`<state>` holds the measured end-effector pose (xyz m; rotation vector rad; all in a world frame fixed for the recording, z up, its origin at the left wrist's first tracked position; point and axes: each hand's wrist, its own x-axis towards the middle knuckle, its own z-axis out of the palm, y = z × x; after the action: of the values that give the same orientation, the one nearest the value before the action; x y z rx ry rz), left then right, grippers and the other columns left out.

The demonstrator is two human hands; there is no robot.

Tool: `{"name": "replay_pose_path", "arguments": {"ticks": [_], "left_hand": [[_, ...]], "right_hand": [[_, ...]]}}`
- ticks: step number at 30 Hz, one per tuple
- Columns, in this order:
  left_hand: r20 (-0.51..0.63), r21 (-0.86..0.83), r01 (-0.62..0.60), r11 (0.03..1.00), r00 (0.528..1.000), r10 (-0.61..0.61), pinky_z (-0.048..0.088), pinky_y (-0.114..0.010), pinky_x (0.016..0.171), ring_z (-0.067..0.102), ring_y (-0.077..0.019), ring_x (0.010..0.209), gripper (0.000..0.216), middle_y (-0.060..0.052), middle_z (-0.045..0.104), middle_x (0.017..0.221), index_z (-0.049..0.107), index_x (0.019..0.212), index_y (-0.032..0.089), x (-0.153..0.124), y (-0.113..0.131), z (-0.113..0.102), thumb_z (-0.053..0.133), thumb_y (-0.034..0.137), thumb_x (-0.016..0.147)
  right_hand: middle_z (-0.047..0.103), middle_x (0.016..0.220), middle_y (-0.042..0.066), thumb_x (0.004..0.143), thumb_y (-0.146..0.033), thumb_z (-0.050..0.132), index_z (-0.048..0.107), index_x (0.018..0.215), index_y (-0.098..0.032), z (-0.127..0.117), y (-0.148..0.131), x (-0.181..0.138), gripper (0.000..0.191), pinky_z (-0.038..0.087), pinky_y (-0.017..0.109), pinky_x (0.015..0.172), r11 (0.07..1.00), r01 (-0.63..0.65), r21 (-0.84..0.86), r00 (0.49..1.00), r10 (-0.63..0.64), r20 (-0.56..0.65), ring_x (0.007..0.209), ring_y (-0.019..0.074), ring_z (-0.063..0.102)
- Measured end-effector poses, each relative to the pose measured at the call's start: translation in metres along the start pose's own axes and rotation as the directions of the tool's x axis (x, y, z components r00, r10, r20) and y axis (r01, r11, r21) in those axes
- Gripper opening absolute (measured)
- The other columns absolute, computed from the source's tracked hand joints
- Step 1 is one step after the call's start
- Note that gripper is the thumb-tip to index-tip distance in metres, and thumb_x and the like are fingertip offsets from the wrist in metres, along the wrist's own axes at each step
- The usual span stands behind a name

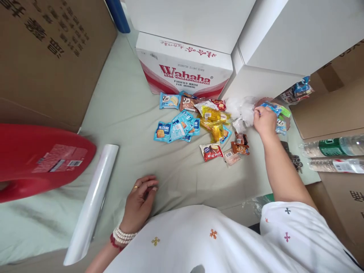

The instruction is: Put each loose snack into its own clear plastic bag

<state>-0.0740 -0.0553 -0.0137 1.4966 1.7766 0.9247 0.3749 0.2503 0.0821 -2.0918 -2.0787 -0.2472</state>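
Soft light casts faint shadows and glints along the white roll (92, 204); picture edges stretch.

Whether the right fingers (256, 115) grip anything cannot be told, their tips being lost among the packets. Their hand hides part of the brown dish (261, 101) beneath it. Just left of them, the contents of the clear plastic bags (240, 107) are unclear. To their right, two bottles (330, 147) run off the picture's edge. Well left of the left fingers (145, 185), the red jug (47, 151) is cut off, its fine print unreadable.
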Motion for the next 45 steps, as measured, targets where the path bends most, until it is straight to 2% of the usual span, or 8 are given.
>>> {"name": "replay_pose_path", "arguments": {"ticks": [8, 12, 17, 22, 29, 33, 38, 45], "left_hand": [[0.003, -0.06, 0.016, 0.998, 1.0, -0.016, 0.056, -0.032, 0.079, 0.069, -0.0196, 0.086, 0.02, -0.005, 0.073, 0.094, 0.074, 0.088, 0.024, -0.003, 0.013, -0.01, 0.057, 0.035, 0.093], [0.038, -0.147, 0.059, 0.987, 0.998, -0.054, 0.056, -0.032, 0.076, 0.067, -0.0195, 0.081, 0.019, -0.004, 0.072, 0.089, 0.075, 0.089, 0.024, 0.0, 0.024, -0.009, 0.06, 0.036, 0.091], [0.189, -0.369, 0.089, 0.925, 0.982, -0.019, 0.054, -0.032, 0.078, 0.065, -0.0187, 0.085, 0.022, -0.006, 0.069, 0.093, 0.075, 0.096, 0.023, 0.028, 0.061, 0.011, 0.061, 0.039, 0.093], [0.353, -0.704, 0.32, 0.634, 0.932, -0.078, 0.055, -0.029, 0.072, 0.066, -0.0203, 0.097, 0.058, -0.012, 0.063, 0.126, 0.063, 0.122, 0.022, 0.067, 0.103, 0.053, 0.081, 0.051, 0.076], [0.382, -0.71, 0.475, 0.52, 0.88, -0.283, 0.037, -0.022, 0.051, 0.048, -0.0063, 0.05, 0.052, 0.005, 0.055, 0.061, 0.058, 0.07, 0.016, 0.074, 0.085, 0.066, 0.088, 0.058, 0.062], [0.319, -0.723, 0.466, 0.511, 0.88, -0.352, 0.028, -0.022, 0.049, 0.041, -0.0048, 0.047, 0.053, 0.007, 0.051, 0.058, 0.057, 0.066, 0.016, 0.066, 0.07, 0.052, 0.089, 0.058, 0.061], [0.345, -0.716, 0.471, 0.514, 0.88, -0.327, 0.026, -0.022, 0.049, 0.036, -0.0051, 0.047, 0.053, 0.007, 0.046, 0.056, 0.055, 0.064, 0.017, 0.06, 0.071, 0.044, 0.085, 0.06, 0.067], [0.371, -0.668, 0.406, 0.624, 0.908, -0.193, 0.042, -0.026, 0.064, 0.051, -0.0119, 0.064, 0.046, 0.001, 0.063, 0.069, 0.072, 0.079, 0.015, 0.05, 0.071, 0.033, 0.087, 0.057, 0.066]], "right_hand": [[0.073, 0.103, 0.02, 0.09, -0.026, 0.058, 0.075, 0.107, -0.012, 0.028, -0.028, -0.034, 0.028, 0.047, 0.037, 0.082, 0.985, -0.066, -0.157, 0.928, 0.119, 0.354, 0.094, 0.0293, 0.066], [0.073, 0.102, 0.015, 0.091, -0.023, 0.052, 0.074, 0.098, -0.015, 0.017, -0.028, -0.071, 0.024, 0.049, 0.036, 0.087, 0.969, -0.05, 0.242, 0.988, 0.012, 0.153, 0.092, 0.0254, 0.065], [0.064, 0.078, 0.002, 0.091, -0.049, 0.064, 0.069, 0.097, -0.024, 0.001, -0.057, -0.137, 0.026, 0.045, 0.03, 0.062, 0.524, -0.174, 0.834, 0.981, 0.021, 0.191, 0.063, 0.0176, 0.053], [0.059, 0.072, 0.0, 0.083, -0.06, 0.074, 0.068, 0.089, -0.024, 0.0, -0.111, -0.179, 0.037, 0.041, 0.029, 0.057, 0.12, -0.376, 0.919, 0.858, -0.331, 0.394, 0.06, 0.0159, 0.048], [0.051, 0.066, -0.003, 0.09, -0.055, 0.068, 0.063, 0.09, -0.024, 0.012, -0.14, -0.194, 0.031, 0.037, 0.027, 0.055, 0.252, -0.416, 0.874, 0.856, -0.215, 0.469, 0.058, 0.0148, 0.045], [0.066, 0.098, 0.006, 0.094, -0.043, 0.066, 0.067, 0.105, -0.026, 0.008, -0.142, -0.203, 0.02, 0.05, 0.037, 0.077, 0.499, -0.008, 0.866, 0.965, -0.223, 0.138, 0.082, 0.0216, 0.059], [0.07, 0.112, 0.009, 0.093, -0.031, 0.068, 0.075, 0.108, -0.031, 0.006, -0.166, -0.203, 0.016, 0.048, 0.045, 0.087, 0.462, 0.468, 0.753, 0.755, -0.652, -0.069, 0.098, 0.0265, 0.057], [0.07, 0.082, 0.004, 0.098, -0.038, 0.063, 0.077, 0.096, -0.029, 0.007, -0.195, -0.206, 0.017, 0.046, 0.036, 0.073, 0.294, 0.064, 0.954, 0.797, -0.59, 0.129, 0.078, 0.0208, 0.057]]}}
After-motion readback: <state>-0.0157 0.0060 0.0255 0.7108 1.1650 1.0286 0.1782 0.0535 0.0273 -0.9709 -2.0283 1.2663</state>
